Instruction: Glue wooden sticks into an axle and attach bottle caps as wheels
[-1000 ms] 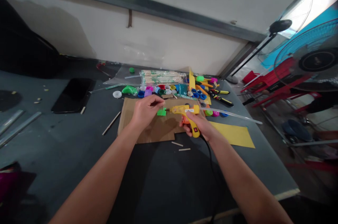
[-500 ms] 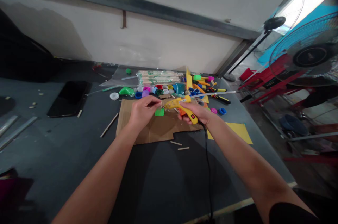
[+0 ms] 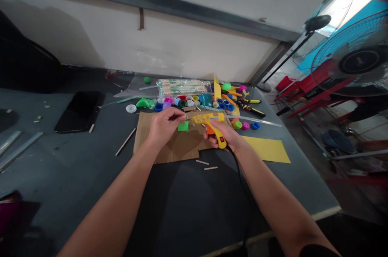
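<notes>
My right hand (image 3: 222, 133) is wrapped round a yellow glue gun (image 3: 209, 119) with an orange trigger and a black cord. A long clear glue stick (image 3: 257, 120) sticks out of its back end. The nozzle points left, close to the fingertips of my left hand (image 3: 165, 125). Those fingers are pinched together, and what they hold is too small to make out. Just below the fingertips is a small bright green piece (image 3: 183, 126), over a brown cardboard sheet (image 3: 176, 148).
Behind the cardboard are coloured bottle caps (image 3: 182, 98), a bag of wooden sticks (image 3: 184, 87) and cutters (image 3: 251, 108). Yellow paper (image 3: 268, 150) lies to the right, a black phone (image 3: 79, 111) to the left. Short stick pieces (image 3: 210, 168) lie in front. A fan (image 3: 357, 59) stands beyond the table.
The glue gun has turned more level and shifted slightly right, its glue stick now slanting down to the right. My left hand stays pinched in nearly the same place.
</notes>
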A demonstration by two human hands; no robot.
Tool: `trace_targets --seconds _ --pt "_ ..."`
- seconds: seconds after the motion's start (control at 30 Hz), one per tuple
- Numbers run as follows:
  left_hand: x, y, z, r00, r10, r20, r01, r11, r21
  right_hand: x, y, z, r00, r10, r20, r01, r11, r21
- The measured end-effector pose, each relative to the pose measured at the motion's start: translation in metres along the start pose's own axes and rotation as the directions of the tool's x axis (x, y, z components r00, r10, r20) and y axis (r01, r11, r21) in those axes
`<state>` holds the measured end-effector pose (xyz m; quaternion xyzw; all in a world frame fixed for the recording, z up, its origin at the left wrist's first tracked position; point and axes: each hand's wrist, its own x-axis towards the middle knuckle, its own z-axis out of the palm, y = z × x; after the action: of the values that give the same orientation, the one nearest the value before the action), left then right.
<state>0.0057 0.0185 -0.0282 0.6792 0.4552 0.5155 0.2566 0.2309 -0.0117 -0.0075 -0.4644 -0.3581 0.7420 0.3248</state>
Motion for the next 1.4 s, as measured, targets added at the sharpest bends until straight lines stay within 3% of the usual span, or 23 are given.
trace_targets --seconds 0.17,0.33,0.57,0.7,0.97,1.2,1.4 --pt "0.000 0.000 0.000 1.000 0.009 -0.004 -0.009 1.000 0.005 0.005 0.012 0.020 0.976 -0.124 -0.178 0.160 0.965 0.209" --pt "0.000 0.000 0.000 1.000 0.013 -0.003 -0.013 1.000 0.003 0.012 0.019 0.036 0.968 -0.196 -0.158 0.237 0.922 0.305" --pt "0.000 0.000 0.001 0.998 0.061 -0.021 -0.061 0.998 -0.013 0.002 0.022 0.027 0.949 -0.171 -0.266 0.253 0.914 0.316" --pt "0.000 0.002 0.001 0.998 0.062 -0.024 -0.063 0.998 -0.014 -0.012 0.025 0.022 0.969 -0.129 -0.211 0.199 0.913 0.357" --pt "-0.001 0.002 -0.001 1.000 0.025 -0.008 -0.025 0.999 -0.032 -0.011 0.035 0.027 0.959 -0.168 -0.229 0.211 0.961 0.177" --pt "0.001 0.003 -0.003 0.996 0.085 -0.024 -0.084 0.996 0.027 -0.013 0.038 0.026 0.963 -0.167 -0.214 0.203 0.966 0.160" --pt "0.001 0.001 -0.003 0.998 0.069 -0.001 -0.069 0.998 0.009 -0.018 0.041 0.033 0.952 -0.202 -0.230 0.176 0.976 -0.129"
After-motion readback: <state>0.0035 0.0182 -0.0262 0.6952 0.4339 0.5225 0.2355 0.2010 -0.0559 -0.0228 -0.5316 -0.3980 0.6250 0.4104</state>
